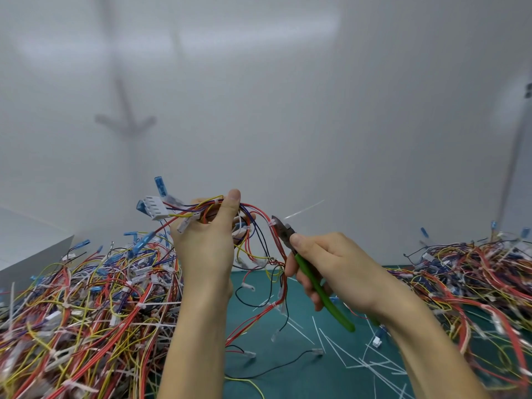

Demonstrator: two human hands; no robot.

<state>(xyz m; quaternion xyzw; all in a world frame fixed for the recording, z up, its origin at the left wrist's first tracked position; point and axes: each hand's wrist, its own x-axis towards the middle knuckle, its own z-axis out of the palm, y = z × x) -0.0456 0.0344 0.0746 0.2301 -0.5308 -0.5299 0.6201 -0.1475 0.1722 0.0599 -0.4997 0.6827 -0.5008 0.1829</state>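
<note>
The left hand [204,244] is gripping the wire harness [259,215] above the counter [288,355], while the right hand [334,269], at its 3 o'clock, is gripping the cutters [344,321], blades touching the harness's cable tie [271,224].

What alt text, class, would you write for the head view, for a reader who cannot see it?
A person's left hand holds up a wire harness while the right hand sets green-handled cutters at a white cable tie. Piles of harnesses flank a green mat strewn with tie offcuts.
</note>
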